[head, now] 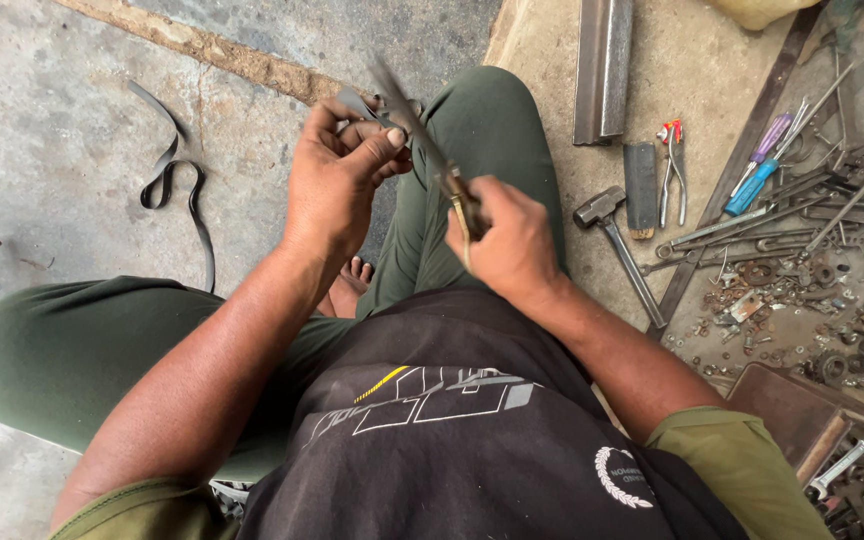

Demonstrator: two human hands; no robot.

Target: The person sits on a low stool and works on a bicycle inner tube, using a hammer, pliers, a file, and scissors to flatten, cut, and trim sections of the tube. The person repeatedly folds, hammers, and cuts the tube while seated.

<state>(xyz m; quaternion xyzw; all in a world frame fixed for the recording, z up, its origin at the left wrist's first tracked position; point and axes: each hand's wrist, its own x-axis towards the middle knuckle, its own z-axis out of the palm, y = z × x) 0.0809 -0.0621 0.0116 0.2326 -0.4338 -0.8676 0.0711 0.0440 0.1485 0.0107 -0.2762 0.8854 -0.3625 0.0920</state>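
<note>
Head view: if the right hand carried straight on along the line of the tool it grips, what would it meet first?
Likely the left hand. The right hand holds a thin dark tool slanting up and left, its tip beside the left fingers pinching a small grey piece. Depth is unclear.

Olive-green short sleeves at both upper arms. Dark olive-green trousers, legs bare-footed, toes showing. Black apron-like cloth front over the torso, printed with white and grey angular lettering, a yellow stripe, a small white laurel-wreath emblem.
</note>
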